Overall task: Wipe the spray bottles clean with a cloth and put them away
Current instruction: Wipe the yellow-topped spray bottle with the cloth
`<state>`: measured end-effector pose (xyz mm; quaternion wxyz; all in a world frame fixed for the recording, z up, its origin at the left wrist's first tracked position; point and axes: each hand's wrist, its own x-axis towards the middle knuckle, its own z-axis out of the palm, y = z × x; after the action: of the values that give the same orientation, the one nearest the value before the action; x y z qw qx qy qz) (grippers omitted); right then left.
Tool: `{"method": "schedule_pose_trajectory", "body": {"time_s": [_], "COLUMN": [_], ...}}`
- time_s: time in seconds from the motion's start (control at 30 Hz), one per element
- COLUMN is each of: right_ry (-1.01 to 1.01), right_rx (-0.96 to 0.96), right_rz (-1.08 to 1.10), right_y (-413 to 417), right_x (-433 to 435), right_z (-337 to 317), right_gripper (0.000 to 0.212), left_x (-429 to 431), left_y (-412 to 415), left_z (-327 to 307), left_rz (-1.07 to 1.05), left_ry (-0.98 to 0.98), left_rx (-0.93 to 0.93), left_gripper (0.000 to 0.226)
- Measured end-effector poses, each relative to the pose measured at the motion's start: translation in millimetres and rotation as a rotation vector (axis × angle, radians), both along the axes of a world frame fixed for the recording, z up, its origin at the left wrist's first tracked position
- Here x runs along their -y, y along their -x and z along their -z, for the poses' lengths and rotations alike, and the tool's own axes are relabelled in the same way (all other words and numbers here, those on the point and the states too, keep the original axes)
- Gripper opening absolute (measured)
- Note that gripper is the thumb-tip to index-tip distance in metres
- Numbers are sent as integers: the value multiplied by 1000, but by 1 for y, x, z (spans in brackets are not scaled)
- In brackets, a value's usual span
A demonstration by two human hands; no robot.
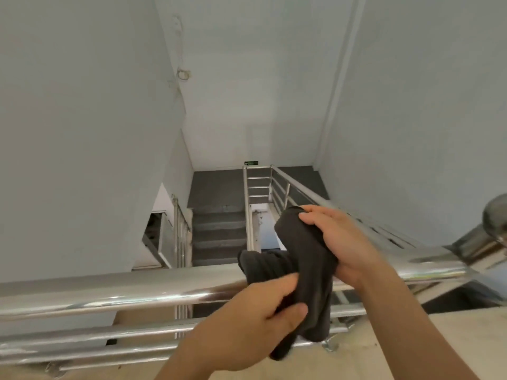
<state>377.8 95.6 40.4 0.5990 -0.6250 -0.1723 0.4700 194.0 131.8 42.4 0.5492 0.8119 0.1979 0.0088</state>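
A dark grey cloth (307, 267) is bunched up in front of me, above a steel handrail. My left hand (255, 322) grips its lower part from below, thumb and fingers pinched on the fabric. My right hand (340, 242) is wrapped over its upper part from the right. The cloth's shape suggests it covers something, but whatever lies under it is hidden. No spray bottle shows anywhere in view.
A polished steel handrail (109, 292) with lower bars crosses the front, turning at a post with a round cap (493, 215) on the right. Beyond it a stairwell drops to grey steps (219, 229) and a landing. Pale walls rise on both sides.
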Motion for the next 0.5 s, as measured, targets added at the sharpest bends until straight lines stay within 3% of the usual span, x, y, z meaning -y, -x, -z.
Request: {"method": "schedule_pose_trajectory", "body": {"time_s": [0.07, 0.17, 0.23, 0.33, 0.37, 0.5], "right_ry": [-35, -132, -191, -283, -301, -267], "right_rx": [5, -44, -24, -4, 10, 193], "right_rz": [-57, -94, -75, 99, 171, 266], "right_y": [-9, -10, -5, 4, 7, 25], "right_x": [22, 64, 96, 150, 171, 270], "right_z": [-8, -17, -21, -28, -31, -49], "right_gripper": [18, 28, 29, 26, 26, 66], "left_x": [-2, -12, -12, 7, 18, 77], "left_y": [-1, -15, -33, -61, -68, -95], "left_z": [1, 3, 2, 4, -1, -31], "left_rz": [11, -303, -125, 222, 256, 370], "left_ry": [-154, -201, -249, -251, -217, 174], "left_rx": [24, 297, 276, 174, 200, 332], "left_gripper": [29, 45, 51, 5, 11, 17]}}
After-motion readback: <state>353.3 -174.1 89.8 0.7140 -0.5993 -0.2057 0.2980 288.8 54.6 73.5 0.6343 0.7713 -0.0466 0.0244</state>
